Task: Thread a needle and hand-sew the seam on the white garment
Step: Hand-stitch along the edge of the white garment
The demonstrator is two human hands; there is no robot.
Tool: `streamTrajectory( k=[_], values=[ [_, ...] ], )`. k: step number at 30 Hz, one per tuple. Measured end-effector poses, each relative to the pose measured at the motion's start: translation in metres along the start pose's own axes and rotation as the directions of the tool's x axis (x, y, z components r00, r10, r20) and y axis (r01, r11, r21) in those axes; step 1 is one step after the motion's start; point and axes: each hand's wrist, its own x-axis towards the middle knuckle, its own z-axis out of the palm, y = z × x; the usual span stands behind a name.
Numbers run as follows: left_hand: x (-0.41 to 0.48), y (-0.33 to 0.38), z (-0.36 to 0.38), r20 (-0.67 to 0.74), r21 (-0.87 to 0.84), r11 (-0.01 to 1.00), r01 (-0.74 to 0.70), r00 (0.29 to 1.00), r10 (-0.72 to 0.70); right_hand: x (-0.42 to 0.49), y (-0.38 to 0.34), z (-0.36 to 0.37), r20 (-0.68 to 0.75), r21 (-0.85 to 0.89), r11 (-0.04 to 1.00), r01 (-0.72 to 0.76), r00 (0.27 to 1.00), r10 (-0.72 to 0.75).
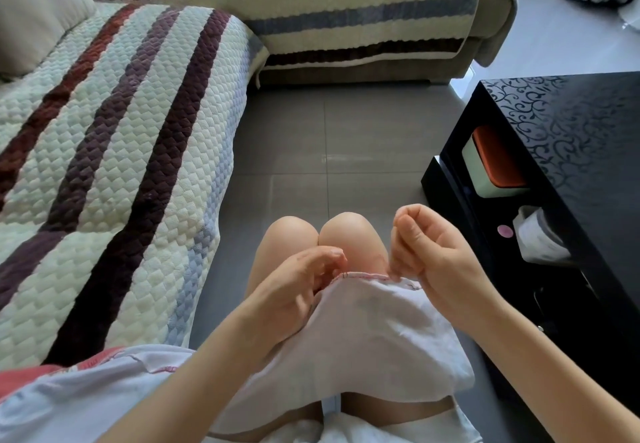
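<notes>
Stitching looks to be under way rather than finished, though that is a judgement from how things lie. The white garment (363, 331) is spread over the person's lap, its pink-edged hem (360, 274) lying across the thighs just below the knees (346, 234).

The left hand (298, 286) sits at the left end of that hem with its fingers curled in; its grip appears to be gathered on the cloth edge, holding the fabric up.

The right hand (429, 255) is raised at the right end of the hem. Its thumb and forefinger are pressed together in a pinching grip and its lower fingers touch the hem. Neither needle nor thread can be made out, so I cannot tell whether this grip holds anything.

That pinch suggests the threading is probably done and a stitch is being drawn, but no fresh line of sewing can be picked out along the hem. How much seam remains is unclear, and knotting off and cutting the thread seem yet to come.

A striped sofa (121, 151) lies to the left and a black tabletop (571, 137) to the right.
</notes>
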Motion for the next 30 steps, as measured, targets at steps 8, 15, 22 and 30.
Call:
streamTrajectory(
  k=[8, 15, 22, 30],
  values=[
    [-0.015, 0.065, 0.003, 0.183, 0.211, 0.916, -0.342, 0.934, 0.307, 0.024, 0.014, -0.011, -0.002, -0.421, 0.907, 0.006, 1.0, -0.008],
    [-0.019, 0.079, 0.014, 0.312, 0.383, 0.801, -0.461, 0.88, 0.357, 0.031, 0.024, 0.005, 0.097, -0.513, 0.845, 0.149, 0.989, -0.116],
    [-0.008, 0.072, 0.008, 0.192, 0.409, 0.806, -0.427, 0.904, 0.381, 0.017, 0.021, 0.007, 0.309, -0.072, 0.989, 0.127, 0.946, -0.099],
    [0.005, 0.032, -0.012, 0.087, 0.703, 0.678, -0.215, 0.972, 0.218, 0.024, 0.003, -0.009, 0.0, -0.549, 0.779, 0.303, 0.932, -0.363]
  ],
)
